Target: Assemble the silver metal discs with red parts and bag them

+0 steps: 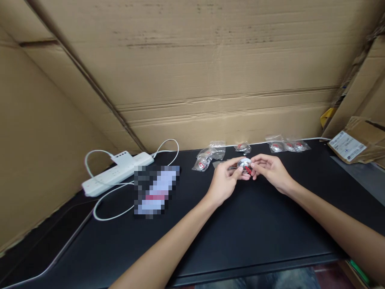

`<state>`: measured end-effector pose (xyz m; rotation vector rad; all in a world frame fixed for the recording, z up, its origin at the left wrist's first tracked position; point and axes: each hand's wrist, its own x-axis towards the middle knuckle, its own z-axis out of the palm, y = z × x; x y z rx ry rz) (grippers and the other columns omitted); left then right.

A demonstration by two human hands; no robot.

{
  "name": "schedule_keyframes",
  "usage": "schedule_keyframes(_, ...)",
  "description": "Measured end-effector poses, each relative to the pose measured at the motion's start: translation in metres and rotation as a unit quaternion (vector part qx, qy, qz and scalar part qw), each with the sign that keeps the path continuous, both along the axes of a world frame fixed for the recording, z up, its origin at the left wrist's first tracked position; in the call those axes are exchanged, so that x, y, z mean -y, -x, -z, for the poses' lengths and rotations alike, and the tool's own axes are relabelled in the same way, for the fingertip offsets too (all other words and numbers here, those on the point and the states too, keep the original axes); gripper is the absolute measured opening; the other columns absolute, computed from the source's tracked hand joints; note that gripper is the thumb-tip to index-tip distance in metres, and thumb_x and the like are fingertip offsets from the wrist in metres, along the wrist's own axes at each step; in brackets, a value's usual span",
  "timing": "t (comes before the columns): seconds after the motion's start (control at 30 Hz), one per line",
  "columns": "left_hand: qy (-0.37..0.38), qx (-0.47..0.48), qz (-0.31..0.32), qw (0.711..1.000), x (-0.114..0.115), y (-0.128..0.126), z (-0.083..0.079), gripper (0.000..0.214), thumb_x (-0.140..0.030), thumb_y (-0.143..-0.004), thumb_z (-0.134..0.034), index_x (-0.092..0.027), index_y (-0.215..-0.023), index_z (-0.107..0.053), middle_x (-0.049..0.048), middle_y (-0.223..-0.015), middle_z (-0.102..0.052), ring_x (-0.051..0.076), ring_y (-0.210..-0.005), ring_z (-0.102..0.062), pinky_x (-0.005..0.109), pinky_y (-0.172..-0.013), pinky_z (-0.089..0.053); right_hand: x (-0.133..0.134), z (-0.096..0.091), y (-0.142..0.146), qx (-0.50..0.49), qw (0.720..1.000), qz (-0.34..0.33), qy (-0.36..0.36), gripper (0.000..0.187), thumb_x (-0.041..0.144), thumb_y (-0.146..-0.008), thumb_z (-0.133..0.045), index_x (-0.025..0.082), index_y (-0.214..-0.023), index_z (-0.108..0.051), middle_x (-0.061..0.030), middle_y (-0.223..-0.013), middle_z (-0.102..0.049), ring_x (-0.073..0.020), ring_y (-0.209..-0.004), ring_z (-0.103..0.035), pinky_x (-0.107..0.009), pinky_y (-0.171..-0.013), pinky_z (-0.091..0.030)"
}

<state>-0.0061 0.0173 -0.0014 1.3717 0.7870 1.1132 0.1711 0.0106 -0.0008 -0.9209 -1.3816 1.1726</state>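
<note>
My left hand [225, 179] and my right hand [270, 170] meet over the black table [255, 224], both pinching a small round silver part [243, 163] with a red piece [248, 170] hanging from it. The left fingers grip its lower left edge, while the right fingers close on the red piece at its right. Behind the hands lie several small clear bags [207, 157] holding similar silver and red parts.
A white power strip [116, 173] with a white cable [104, 200] lies at the left, beside a blurred flat object [156, 190]. Cardboard walls [192, 80] enclose the back and sides. A torn cardboard box with a label [355, 140] sits at the right.
</note>
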Motion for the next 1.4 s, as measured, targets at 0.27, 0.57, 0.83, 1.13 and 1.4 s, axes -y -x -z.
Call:
schedule_keyframes(0.27,0.011,-0.02,0.078,0.997,-0.004,0.008,0.001,0.045,-0.027,-0.086,-0.07,-0.01,-0.127,-0.062,0.0153,-0.109,-0.07,0.021,-0.076,-0.074,0.045,-0.083,-0.062,0.0,0.001,-0.003,0.011,0.997,-0.071,0.025,0.027,0.039,-0.08,-0.077,0.016,-0.094,-0.077,-0.0026,-0.067,-0.068,-0.0119,-0.058,-0.06,-0.026,-0.053,-0.05)
schedule_keyframes(0.57,-0.061,-0.109,0.02,0.992,-0.014,0.017,-0.01,0.042,-0.037,-0.09,-0.063,-0.014,-0.124,-0.06,0.0115,-0.098,-0.069,0.018,-0.068,-0.07,0.034,-0.062,-0.06,0.0,0.0,-0.007,-0.046,0.994,-0.035,0.088,0.032,0.038,-0.076,-0.08,0.014,-0.096,-0.078,-0.0061,-0.073,-0.071,-0.014,-0.063,-0.062,-0.03,-0.061,-0.051)
schedule_keyframes(0.83,-0.183,-0.629,-0.27,0.705,-0.1,0.033,-0.036,0.05,-0.055,-0.086,-0.056,-0.009,-0.093,-0.074,0.0264,-0.105,-0.069,0.045,-0.113,-0.057,0.054,-0.092,-0.045,-0.004,0.003,-0.012,-0.06,0.992,-0.032,0.107,0.031,0.041,-0.079,-0.079,0.013,-0.093,-0.077,-0.0078,-0.078,-0.071,-0.0153,-0.068,-0.064,-0.032,-0.066,-0.054)
schedule_keyframes(1.13,0.002,-0.685,-0.209,0.698,-0.152,0.016,-0.028,0.073,-0.06,-0.06,-0.077,-0.015,-0.116,-0.068,0.026,-0.13,-0.06,0.049,-0.123,-0.05,0.059,-0.093,-0.043,-0.002,0.003,-0.008,-0.04,0.992,-0.035,0.115,0.033,0.043,-0.078,-0.079,0.013,-0.092,-0.077,-0.0078,-0.075,-0.071,-0.0156,-0.066,-0.065,-0.033,-0.066,-0.054)
schedule_keyframes(1.4,-0.12,-0.605,-0.194,0.763,-0.135,0.03,-0.016,0.031,-0.036,-0.075,-0.069,-0.017,-0.1,-0.068,0.0167,-0.11,-0.069,0.037,-0.117,-0.056,0.049,-0.095,-0.044,0.0,0.001,-0.008,-0.042,0.993,-0.028,0.109,0.032,0.043,-0.078,-0.079,0.014,-0.092,-0.077,-0.0077,-0.076,-0.072,-0.0153,-0.065,-0.064,-0.032,-0.065,-0.053)
